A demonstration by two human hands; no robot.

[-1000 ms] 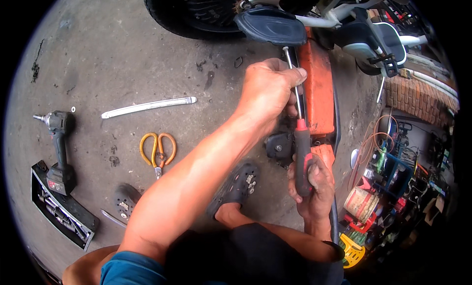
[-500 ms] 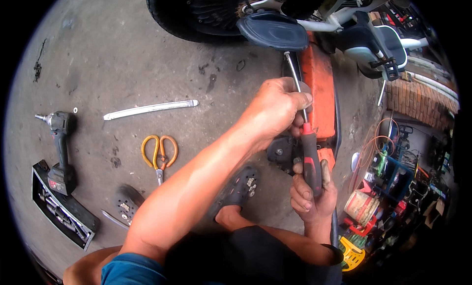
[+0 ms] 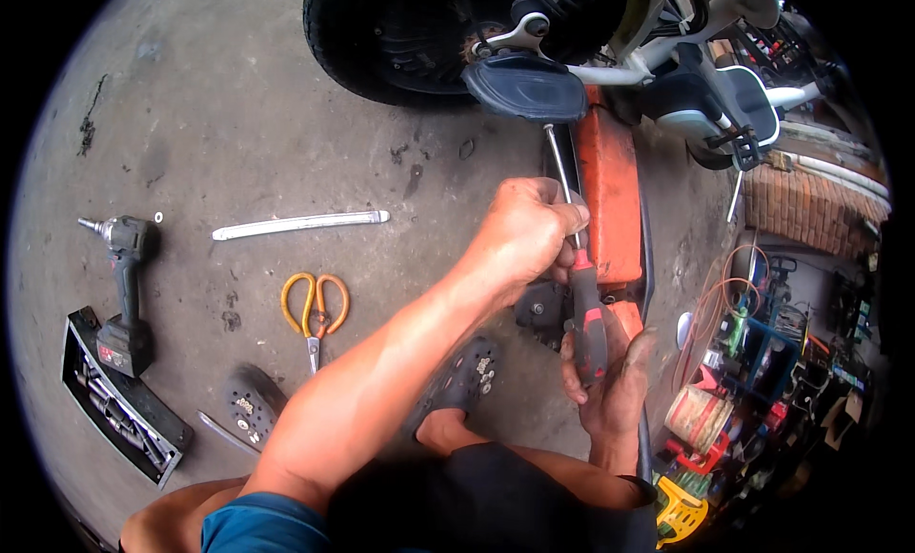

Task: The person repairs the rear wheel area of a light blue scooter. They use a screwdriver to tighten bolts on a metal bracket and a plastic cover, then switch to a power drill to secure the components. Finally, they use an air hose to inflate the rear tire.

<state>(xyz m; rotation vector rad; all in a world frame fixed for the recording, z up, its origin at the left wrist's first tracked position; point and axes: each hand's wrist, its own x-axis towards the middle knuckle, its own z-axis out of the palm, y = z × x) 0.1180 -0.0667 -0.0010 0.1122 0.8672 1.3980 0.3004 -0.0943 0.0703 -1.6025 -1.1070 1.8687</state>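
A screwdriver (image 3: 590,329) with a black and red handle and a long metal shaft points away from me. My left hand (image 3: 534,219) is closed around the shaft. Behind the handle's end lies my right hand (image 3: 615,381), loosened, its thumb stretched away and its fingers apart; the handle rests over the palm and fingers. The shaft's far end shows just short of a black padded plate (image 3: 527,86) on a white-framed two-wheeler (image 3: 615,74). Right beside the shaft is a long orange metal body (image 3: 612,205). What the tip touches, if anything, I cannot tell.
On the floor at left lie a silver bar (image 3: 300,225), orange-handled scissors (image 3: 315,310), a cordless impact driver (image 3: 124,291) and a black tray of sockets (image 3: 119,410). A black wheel (image 3: 381,62) stands ahead. Cluttered tools and a tub (image 3: 698,417) fill the right side.
My right hand has loosened from the screwdriver handle, its fingers opening. Both hands and the screwdriver sit slightly lower and further left in view. My left hand keeps its hold on the shaft.
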